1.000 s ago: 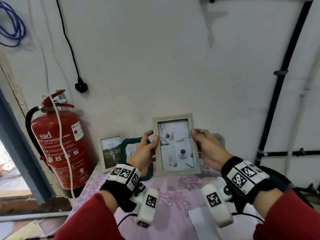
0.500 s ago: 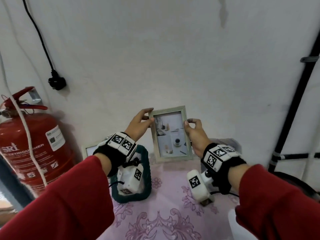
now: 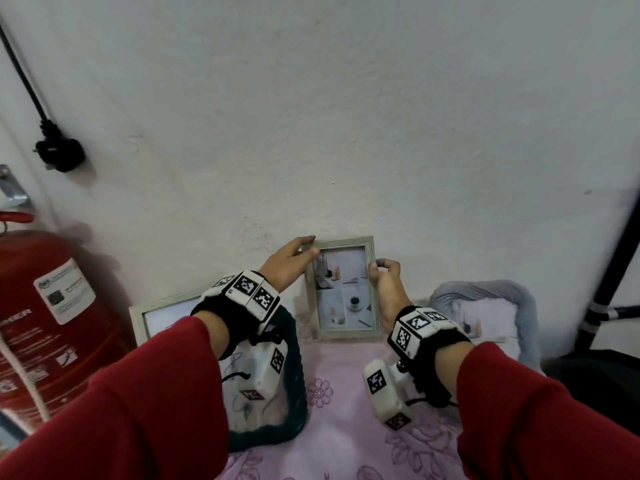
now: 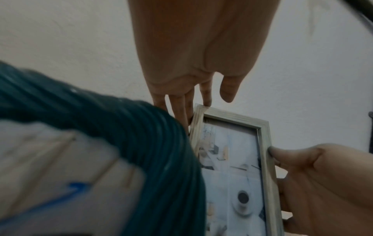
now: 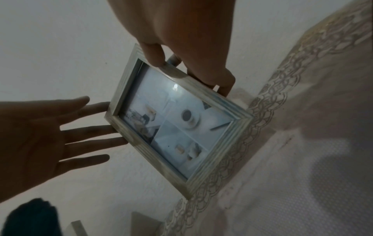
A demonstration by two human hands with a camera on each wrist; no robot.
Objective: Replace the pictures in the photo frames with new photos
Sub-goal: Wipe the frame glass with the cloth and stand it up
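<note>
A pale wooden photo frame (image 3: 343,292) with a white still-life picture stands upright at the back of the table, close to the wall. My left hand (image 3: 310,245) touches its top left corner with straight, spread fingers (image 5: 95,131) that reach behind the frame (image 5: 171,121); the thumb (image 4: 228,91) is off it. My right hand (image 3: 375,266) pinches the right edge between thumb (image 5: 153,54) and fingers. A second frame (image 3: 162,315) leans against the wall at the left, partly hidden by my left wrist.
A teal basket (image 3: 294,375) with papers sits under my left wrist. A grey basket (image 3: 485,299) holding prints stands at the right. A red fire extinguisher (image 3: 52,323) is at far left and a black pipe (image 3: 609,271) at far right. The pink floral cloth (image 3: 332,410) covers the table.
The frame has gone from held up in front of me to standing at the table's back by the wall. Both arms reached forward, and my left hand's fingers have straightened.
</note>
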